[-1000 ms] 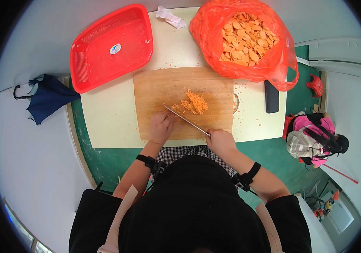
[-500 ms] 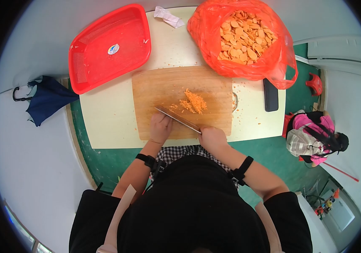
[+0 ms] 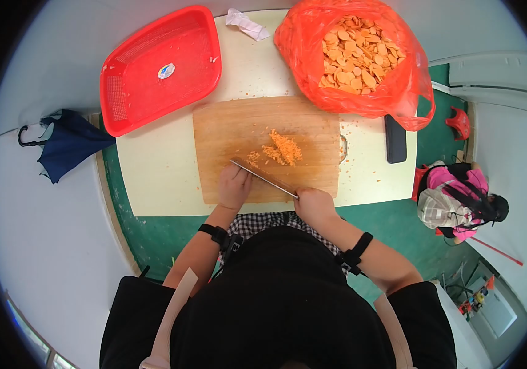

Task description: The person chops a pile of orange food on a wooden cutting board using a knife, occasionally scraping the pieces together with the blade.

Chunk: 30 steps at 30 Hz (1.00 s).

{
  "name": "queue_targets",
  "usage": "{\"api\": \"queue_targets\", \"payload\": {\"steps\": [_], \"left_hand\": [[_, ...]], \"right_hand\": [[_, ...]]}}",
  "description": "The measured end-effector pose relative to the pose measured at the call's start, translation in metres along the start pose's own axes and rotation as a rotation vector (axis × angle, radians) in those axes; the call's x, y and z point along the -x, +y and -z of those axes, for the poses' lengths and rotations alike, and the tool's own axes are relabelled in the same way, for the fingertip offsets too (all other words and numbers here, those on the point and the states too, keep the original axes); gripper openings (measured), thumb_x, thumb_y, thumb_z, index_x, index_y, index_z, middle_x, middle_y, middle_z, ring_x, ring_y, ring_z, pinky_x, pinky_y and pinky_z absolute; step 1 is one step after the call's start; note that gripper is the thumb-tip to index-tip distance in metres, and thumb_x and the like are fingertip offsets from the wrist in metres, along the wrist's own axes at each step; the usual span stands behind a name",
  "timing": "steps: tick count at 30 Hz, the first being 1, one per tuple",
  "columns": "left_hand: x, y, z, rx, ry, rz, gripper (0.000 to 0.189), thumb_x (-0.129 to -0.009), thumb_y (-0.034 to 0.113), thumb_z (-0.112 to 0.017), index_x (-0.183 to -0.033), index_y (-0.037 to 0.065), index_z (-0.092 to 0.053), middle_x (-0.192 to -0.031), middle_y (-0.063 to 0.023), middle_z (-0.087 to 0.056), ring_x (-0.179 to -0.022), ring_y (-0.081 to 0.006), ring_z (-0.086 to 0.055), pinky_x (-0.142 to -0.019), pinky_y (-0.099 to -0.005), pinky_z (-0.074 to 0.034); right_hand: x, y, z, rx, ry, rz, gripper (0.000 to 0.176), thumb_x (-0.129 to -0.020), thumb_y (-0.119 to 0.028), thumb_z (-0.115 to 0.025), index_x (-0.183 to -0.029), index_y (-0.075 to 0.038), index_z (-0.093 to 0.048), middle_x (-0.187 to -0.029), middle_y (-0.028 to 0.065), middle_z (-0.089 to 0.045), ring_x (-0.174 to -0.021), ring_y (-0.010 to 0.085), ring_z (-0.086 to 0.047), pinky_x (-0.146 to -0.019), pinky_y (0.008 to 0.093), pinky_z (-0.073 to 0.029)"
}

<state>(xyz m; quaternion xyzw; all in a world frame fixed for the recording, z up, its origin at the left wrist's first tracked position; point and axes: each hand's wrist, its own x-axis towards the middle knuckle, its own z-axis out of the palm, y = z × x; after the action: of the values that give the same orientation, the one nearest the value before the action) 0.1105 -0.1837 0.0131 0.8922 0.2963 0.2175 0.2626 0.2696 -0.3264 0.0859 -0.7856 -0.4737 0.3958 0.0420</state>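
I log 1 knife (image 3: 263,177), gripped by right hand (image 3: 315,205) | left hand (image 3: 234,187) curled on 1 board (image 3: 226,123), contents unclear | 1 chopped pile (image 3: 282,150), centre

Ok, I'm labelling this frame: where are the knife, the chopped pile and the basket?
knife (image 3: 263,178), head view, middle of the blade.
chopped pile (image 3: 282,149), head view, centre of the heap.
basket (image 3: 146,86), head view, bare mesh floor.

red basket (image 3: 143,101), blue umbrella (image 3: 66,144), black phone (image 3: 395,138)
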Motion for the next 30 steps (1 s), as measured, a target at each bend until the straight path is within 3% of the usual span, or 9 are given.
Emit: {"api": "queue_targets", "payload": {"steps": [20,22,30], "left_hand": [[0.000,0.001,-0.003,-0.017,-0.004,-0.008,0.014,-0.068,0.003,-0.062,-0.082,0.002,-0.059,-0.077,-0.0115,-0.054,-0.070,-0.0299,-0.052,-0.062,-0.0376,-0.042],[0.001,0.001,-0.004,-0.027,0.016,-0.020,0.014,-0.068,0.004,-0.062,-0.082,0.002,-0.059,-0.079,-0.0114,-0.055,-0.070,-0.0298,-0.053,-0.062,-0.0373,-0.042],[0.002,0.000,0.007,-0.055,-0.024,-0.058,0.015,-0.070,0.005,-0.062,-0.085,0.003,-0.061,-0.086,-0.0104,-0.058,-0.078,-0.0280,-0.055,-0.068,-0.0377,-0.042]], "right_hand": [[-0.008,-0.007,0.007,-0.002,-0.107,-0.051,0.020,-0.078,-0.019,-0.051,-0.077,-0.002,-0.060,-0.076,0.0179,-0.063,-0.072,0.0321,-0.062,-0.066,0.0418,-0.050],[-0.017,-0.008,0.003,-0.014,-0.049,-0.012,0.022,-0.080,-0.021,-0.049,-0.075,-0.002,-0.060,-0.071,0.0169,-0.061,-0.069,0.0335,-0.060,-0.064,0.0422,-0.049],[-0.007,0.004,0.019,-0.005,-0.079,-0.060,0.021,-0.078,-0.021,-0.051,-0.079,-0.002,-0.060,-0.074,0.0177,-0.062,-0.072,0.0322,-0.061,-0.066,0.0422,-0.049]]}}
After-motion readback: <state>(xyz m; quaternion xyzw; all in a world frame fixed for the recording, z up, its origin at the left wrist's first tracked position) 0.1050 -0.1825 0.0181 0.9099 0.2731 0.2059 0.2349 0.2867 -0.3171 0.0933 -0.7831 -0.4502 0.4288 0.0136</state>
